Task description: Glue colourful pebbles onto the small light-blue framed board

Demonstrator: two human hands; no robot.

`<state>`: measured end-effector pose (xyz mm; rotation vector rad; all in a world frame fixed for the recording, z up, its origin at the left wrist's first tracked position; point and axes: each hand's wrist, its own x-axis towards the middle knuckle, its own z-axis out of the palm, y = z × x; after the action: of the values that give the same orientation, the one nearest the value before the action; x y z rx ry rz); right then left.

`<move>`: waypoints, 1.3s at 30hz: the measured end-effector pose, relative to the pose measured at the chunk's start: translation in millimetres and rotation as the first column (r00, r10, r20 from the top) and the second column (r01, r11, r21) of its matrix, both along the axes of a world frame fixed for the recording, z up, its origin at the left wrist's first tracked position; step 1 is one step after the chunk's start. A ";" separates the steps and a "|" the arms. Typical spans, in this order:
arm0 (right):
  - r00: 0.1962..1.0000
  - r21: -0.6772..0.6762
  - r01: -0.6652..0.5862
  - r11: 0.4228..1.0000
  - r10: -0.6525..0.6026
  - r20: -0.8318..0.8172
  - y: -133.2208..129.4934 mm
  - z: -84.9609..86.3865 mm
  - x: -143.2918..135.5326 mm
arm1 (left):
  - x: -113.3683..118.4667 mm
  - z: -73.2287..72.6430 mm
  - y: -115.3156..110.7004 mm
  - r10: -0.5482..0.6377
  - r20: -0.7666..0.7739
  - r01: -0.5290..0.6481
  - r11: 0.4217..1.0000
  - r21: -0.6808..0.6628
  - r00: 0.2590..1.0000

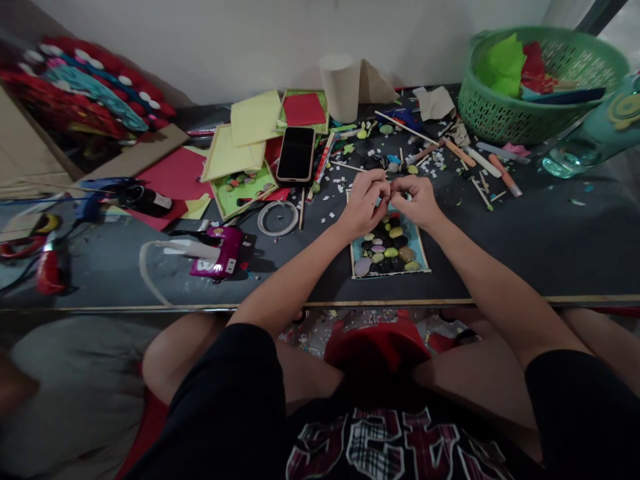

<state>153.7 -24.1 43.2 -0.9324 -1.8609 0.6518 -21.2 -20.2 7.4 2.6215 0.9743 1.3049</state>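
A small framed panel (424, 257) with a light blue ground lies near the table's front edge, partly covered by black, yellow-green, purple and brown pebbles (391, 253). Over its far end, my left hand (367, 202) has its fingers bent and pressed together. Close beside it, my right hand (417, 201) has its fingertips pinched, almost touching the left ones. Something small and reddish-brown seems to sit between the fingertips, too small to name. Both hands hide the panel's upper part.
Left of the panel are a purple power adapter (228, 250), a clear ring (278, 218) and a phone (296, 155). Behind stands a white cup (341, 90). Sticks and paper scraps lie around. At right are a green basket (520, 120) and a bottle (595, 137).
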 end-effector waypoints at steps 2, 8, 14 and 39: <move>1.000 -0.023 -0.019 1.000 0.018 -0.023 0.8 -0.9 0.4 | 1.4 0.5 -0.9 -0.002 0.023 0.002 1.000 -0.004 1.000; 0.989 -0.105 -0.019 0.994 0.003 -0.146 3.1 -7.6 -2.7 | 2.9 -0.5 -0.4 0.023 0.056 -0.024 1.000 0.018 0.998; 0.974 -0.256 -0.069 0.964 0.010 -0.227 14.0 -14.3 -0.1 | 4.0 7.8 -13.2 -0.045 0.062 0.038 0.993 0.112 0.997; 0.962 0.087 0.246 0.965 -0.254 0.103 25.6 -25.8 17.7 | -6.8 -23.6 32.6 0.052 0.141 -0.016 0.969 -0.245 0.989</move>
<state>171.4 1.5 17.3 -1.1534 -1.8120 0.3807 -28.0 12.4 -16.1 2.3029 1.0837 1.2729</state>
